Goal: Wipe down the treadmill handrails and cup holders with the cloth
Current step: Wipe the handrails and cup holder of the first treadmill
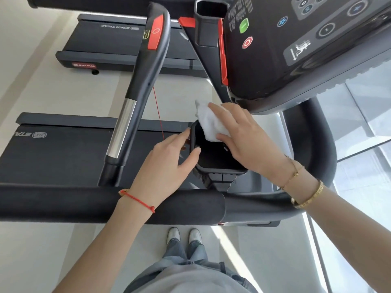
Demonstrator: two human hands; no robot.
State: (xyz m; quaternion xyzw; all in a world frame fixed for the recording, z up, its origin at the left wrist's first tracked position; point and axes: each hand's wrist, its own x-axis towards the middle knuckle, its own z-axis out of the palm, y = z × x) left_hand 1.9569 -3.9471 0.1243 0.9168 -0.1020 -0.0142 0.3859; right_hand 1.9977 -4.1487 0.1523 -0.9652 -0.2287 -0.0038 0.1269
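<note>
A black square cup holder [220, 169] juts out below the treadmill console. My right hand [247, 136] presses a white cloth [209, 122] against the holder's far rim, fingers and thumb wrapped over the cloth. My left hand [169, 159] rests on the holder's left rim, thumb hooked over the edge and fingers along the outside. A thick black handrail [63, 205] runs across in front of me, under both forearms. A second handrail [146, 68] with a silver sensor band and red panel slopes away on the left.
The console [296, 45] with green and red buttons hangs over the upper right. Another cup holder [208, 24] sits at the top. A red safety cord [158, 113] dangles by the left rail. Two treadmill decks [63, 149] lie below on the pale floor.
</note>
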